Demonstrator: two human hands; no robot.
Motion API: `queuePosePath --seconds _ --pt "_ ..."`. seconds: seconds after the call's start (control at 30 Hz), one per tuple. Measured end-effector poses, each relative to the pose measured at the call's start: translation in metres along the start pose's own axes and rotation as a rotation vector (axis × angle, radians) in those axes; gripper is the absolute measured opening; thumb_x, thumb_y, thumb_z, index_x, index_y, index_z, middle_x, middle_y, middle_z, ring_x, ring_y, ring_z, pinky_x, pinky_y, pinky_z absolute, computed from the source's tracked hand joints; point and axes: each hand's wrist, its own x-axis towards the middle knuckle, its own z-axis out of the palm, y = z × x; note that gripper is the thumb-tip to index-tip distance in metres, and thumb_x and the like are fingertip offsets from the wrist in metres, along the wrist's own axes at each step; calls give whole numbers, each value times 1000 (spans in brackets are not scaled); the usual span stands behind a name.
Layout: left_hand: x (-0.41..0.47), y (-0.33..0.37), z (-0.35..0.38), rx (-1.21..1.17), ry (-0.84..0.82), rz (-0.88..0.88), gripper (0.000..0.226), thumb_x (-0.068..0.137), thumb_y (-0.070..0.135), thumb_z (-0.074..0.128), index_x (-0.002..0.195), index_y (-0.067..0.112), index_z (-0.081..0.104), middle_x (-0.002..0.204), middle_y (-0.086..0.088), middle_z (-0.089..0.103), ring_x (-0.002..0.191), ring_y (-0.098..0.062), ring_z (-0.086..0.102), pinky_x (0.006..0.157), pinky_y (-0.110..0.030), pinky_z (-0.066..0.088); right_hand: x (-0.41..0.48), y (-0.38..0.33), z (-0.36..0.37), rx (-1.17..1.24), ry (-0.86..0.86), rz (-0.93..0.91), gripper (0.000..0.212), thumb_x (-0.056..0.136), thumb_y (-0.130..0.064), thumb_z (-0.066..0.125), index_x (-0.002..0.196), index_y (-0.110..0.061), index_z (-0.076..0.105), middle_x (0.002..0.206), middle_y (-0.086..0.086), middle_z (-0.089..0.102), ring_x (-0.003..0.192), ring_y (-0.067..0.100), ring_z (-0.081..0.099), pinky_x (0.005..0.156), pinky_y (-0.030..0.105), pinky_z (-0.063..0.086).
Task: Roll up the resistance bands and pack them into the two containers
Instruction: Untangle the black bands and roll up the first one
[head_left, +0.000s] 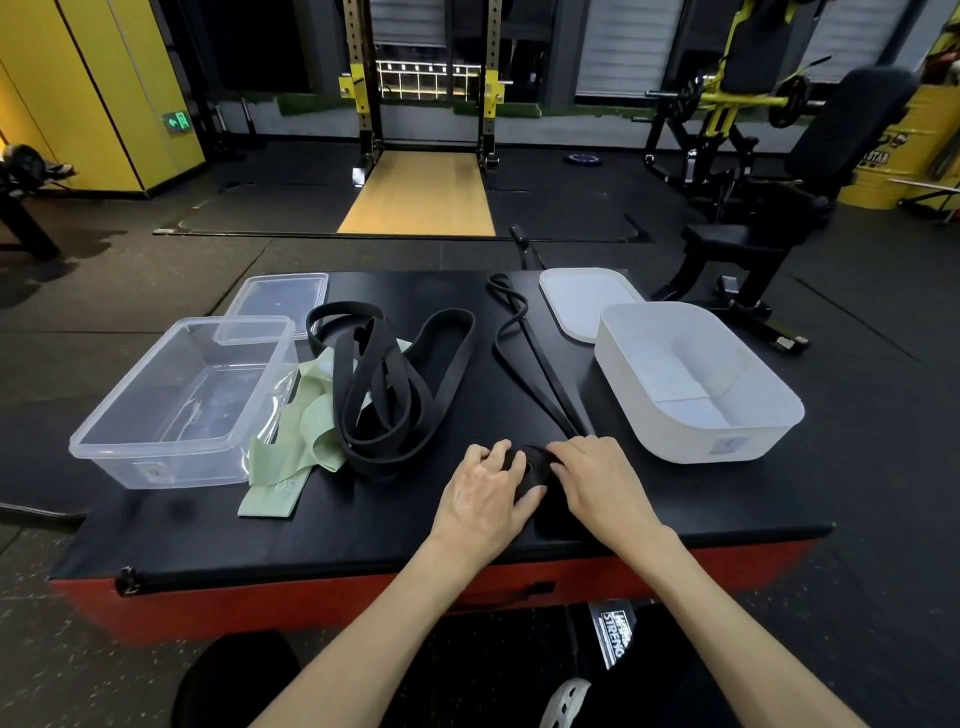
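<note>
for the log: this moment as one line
left hand, right hand: rolling thin black band | wide black band, green band: loose | clear container, white container: empty

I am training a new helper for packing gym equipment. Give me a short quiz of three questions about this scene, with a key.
1. True or false: the clear container already holds a rolled band.
2. Which band do the left hand and right hand grip? A) green band B) thin black band C) wide black band
3. Fill in: the white lid lies ___ the white container, seen from the person.
Key: 1 false, it is empty. 2 B. 3 behind.
</note>
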Motion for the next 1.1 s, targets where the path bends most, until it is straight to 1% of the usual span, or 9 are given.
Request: queuePosePath --seconds 0.13,0.27,0.4,0.5,0.63,0.8,0.9,1.0,1.1 --pt "3 1 -1 10 -6 -21 61 97 54 34 145 16 36 152 -6 33 130 -23 34 105 -28 35 -1 2 3 -10 -4 47 34 71 -5 78 104 -12 72 84 2 63 73 24 61 62 37 46" --pt "4 1 -1 -1 -8 -41 62 97 55 33 146 17 34 153 -4 31 132 -22 31 107 -27 32 -2 1 5 -17 10 119 36 70 -6 78 103 -19 73 84 -1 60 78 24 58 70 39 45" --pt "4 -2 1 -52 -21 -51 61 96 57 36 146 21 35 153 0 29 134 -19 27 106 -26 35 3 4 3 60 4 61 34 69 1 78 100 -11 74 78 1 63 68 24 59 65 35 49" --pt "5 -5 2 -64 -26 -46 61 94 57 39 145 22 37 152 2 31 133 -18 27 105 -26 36 1 1 0 46 20 34 33 67 3 79 97 -5 71 76 4 65 66 25 60 63 31 50" --pt "5 -5 1 -65 -23 -36 61 95 56 40 144 21 38 152 1 32 132 -19 29 104 -26 37 -3 -4 4 53 38 22 30 68 4 78 96 -3 71 74 6 63 63 27 59 58 35 50" --pt "3 3 2 8 -16 -73 63 96 57 33 147 20 33 153 -2 29 130 -22 31 105 -29 36 0 3 7 57 6 20 34 67 6 76 99 -4 72 73 6 61 60 28 57 52 36 48" --pt "-1 2 1 23 -38 -33 66 96 57 33 148 19 29 155 -4 25 130 -23 30 108 -31 33 3 2 7 54 4 12 34 65 9 75 96 -4 73 72 5 60 57 27 54 53 35 48" --pt "-4 -7 -5 -19 -117 58 64 98 53 31 151 18 21 158 -4 14 134 -23 22 111 -31 29 3 -1 8 31 16 -9 35 63 11 74 95 -3 73 70 3 58 56 25 52 55 31 44" --pt "1 -18 -15 6 -194 160 61 100 47 33 151 16 19 159 -7 11 138 -26 18 114 -35 26 2 0 9 8 31 -35 36 62 12 74 95 -3 73 70 3 58 56 24 51 56 29 40"
